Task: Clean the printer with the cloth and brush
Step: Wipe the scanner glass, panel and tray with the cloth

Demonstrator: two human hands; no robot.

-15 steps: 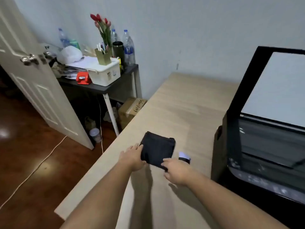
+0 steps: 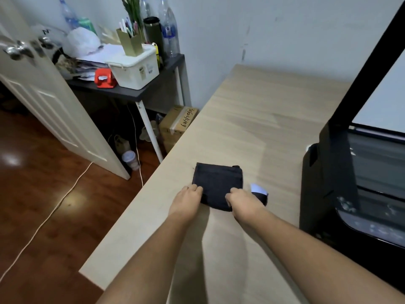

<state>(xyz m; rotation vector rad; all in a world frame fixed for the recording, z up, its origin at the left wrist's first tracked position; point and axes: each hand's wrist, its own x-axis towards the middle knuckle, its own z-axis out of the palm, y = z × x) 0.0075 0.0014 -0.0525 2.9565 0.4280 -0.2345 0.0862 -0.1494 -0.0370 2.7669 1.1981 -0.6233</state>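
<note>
A folded dark cloth point(image 2: 219, 181) lies flat on the light wooden desk point(image 2: 252, 110). My left hand point(image 2: 186, 200) grips its near left edge and my right hand point(image 2: 243, 202) grips its near right corner. Just right of my right hand a small dark object with a white end point(image 2: 259, 190) lies on the desk, perhaps the brush; I cannot tell for certain. The black printer point(image 2: 341, 185) stands at the right with its scanner lid point(image 2: 361, 69) raised, showing the white underside and the glass.
A dark side table point(image 2: 131, 95) at the back left carries a white bin, a pen holder, bottles, papers and a red object. Under it are a cardboard box point(image 2: 177, 123) and a cup. A white door point(image 2: 43, 102) stands open at left, with a cable on the floor.
Both hands have closed on the cloth's near edge, fingers now curled onto it. The view has shifted slightly closer and lower; the cloth stays in place.
</note>
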